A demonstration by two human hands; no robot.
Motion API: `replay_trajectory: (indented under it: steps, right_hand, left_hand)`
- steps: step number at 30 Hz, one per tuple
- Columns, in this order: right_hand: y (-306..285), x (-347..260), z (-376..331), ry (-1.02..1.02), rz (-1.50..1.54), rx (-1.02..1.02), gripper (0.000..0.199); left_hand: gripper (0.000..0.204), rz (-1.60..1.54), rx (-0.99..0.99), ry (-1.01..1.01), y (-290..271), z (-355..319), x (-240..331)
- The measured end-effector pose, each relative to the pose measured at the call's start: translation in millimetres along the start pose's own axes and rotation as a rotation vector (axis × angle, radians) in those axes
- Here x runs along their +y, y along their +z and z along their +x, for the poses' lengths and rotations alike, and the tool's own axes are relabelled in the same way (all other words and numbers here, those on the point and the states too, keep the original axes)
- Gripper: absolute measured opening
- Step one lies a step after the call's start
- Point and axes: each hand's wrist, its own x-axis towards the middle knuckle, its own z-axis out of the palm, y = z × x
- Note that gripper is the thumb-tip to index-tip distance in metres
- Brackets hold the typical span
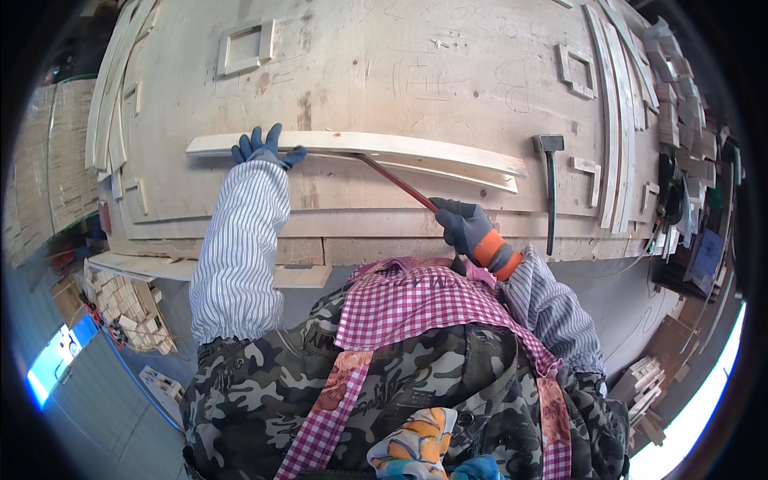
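My left hand [264, 149], in a blue glove, presses down on the left part of a long curved wooden slat [384, 145] lying across a big wooden workbench [416, 64]. A second thinner slat [448, 168] lies just under it. My right hand [462, 223], in a dark glove with an orange cuff, grips a thin red rod-like tool [396, 182] whose tip reaches in between the two slats near their middle.
A hammer [550, 188] lies on the bench right of the slats. Small square wooden frames [244, 48] are fixed to the benchtop. Curved slats are stacked at the left edge [112, 88] and right edge [616, 104]. Wood offcuts [132, 312] are piled on the floor to the left.
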Motion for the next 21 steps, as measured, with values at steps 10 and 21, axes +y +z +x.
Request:
replay_trajectory:
  steps: [10,21]
  right_hand:
    - [-21,26,-28,-0.223,-0.611,0.166,0.034]
    - [-49,51,-92,-0.321,-0.008,0.359,0.032]
  left_hand:
    - [0.096,0.297,-0.082,0.621,-13,6,91]
    - [0.094,0.163,0.177,0.461,-110,-28,106]
